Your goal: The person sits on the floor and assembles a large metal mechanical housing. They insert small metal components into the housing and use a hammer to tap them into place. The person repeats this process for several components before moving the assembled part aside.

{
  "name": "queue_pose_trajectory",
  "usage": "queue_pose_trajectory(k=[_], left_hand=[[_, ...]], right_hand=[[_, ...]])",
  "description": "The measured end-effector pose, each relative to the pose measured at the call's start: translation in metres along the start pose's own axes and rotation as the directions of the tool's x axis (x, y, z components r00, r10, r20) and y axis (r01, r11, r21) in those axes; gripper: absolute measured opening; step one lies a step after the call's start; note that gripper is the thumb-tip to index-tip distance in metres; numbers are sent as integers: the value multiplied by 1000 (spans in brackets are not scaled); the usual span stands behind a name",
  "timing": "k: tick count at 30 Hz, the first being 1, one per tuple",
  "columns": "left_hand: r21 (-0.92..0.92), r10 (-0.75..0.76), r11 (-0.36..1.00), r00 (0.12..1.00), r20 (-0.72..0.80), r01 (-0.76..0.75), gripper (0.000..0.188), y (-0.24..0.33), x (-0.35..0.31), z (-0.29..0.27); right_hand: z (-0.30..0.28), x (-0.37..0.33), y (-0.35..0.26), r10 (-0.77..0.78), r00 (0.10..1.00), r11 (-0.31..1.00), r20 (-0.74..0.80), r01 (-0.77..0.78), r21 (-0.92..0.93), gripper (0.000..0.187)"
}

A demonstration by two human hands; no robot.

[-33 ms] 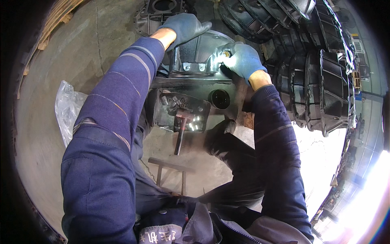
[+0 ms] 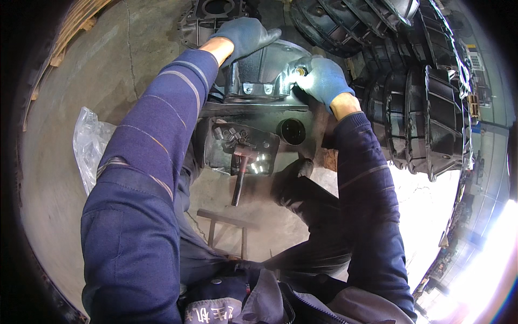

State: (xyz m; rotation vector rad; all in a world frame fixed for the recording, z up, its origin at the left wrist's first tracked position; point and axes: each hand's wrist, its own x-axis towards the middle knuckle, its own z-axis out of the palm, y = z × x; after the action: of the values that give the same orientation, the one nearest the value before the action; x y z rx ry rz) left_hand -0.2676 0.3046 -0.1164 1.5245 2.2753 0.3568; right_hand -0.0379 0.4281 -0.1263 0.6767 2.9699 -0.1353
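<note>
A black cast metal housing (image 2: 259,75) stands on the concrete floor in front of me. My left hand (image 2: 245,35), in a blue glove, lies over its top edge and grips it. My right hand (image 2: 322,80), also gloved in blue, pinches a small brass-coloured part (image 2: 300,71) against the housing's upper right side. Below the housing sits a black tray (image 2: 216,154) with several small bolts. A hammer (image 2: 240,173) rests with its head on the tray and its handle pointing toward me.
Rows of black ribbed housings (image 2: 426,108) are stacked along the right. Another casting (image 2: 208,16) lies behind the housing. A crumpled clear plastic bag (image 2: 91,146) lies at the left, wooden slats (image 2: 75,27) at the upper left. My black shoe (image 2: 291,173) and a low metal frame (image 2: 226,229) are near.
</note>
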Motion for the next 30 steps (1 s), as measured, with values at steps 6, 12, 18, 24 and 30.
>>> queue_pose_trajectory(k=[6,12,18,24,30], left_hand=[[-40,98,994,980,-171,-106,81,-5,0,9],[3,32,999,999,-7,-32,68,-4,5,4],[-9,42,999,998,-52,-42,74,-6,5,6],[-1,99,995,989,-114,-99,83,-9,9,10],[-4,30,1000,999,-41,-31,80,-6,9,6]], right_hand=[[-12,-5,-12,55,998,998,43,-56,27,43],[-9,-18,-12,99,991,988,-86,-87,130,49],[102,-125,-44,620,781,653,-79,-458,604,39],[284,-271,-185,498,660,184,562,-714,676,41],[346,-276,-238,229,636,256,737,-770,585,34]])
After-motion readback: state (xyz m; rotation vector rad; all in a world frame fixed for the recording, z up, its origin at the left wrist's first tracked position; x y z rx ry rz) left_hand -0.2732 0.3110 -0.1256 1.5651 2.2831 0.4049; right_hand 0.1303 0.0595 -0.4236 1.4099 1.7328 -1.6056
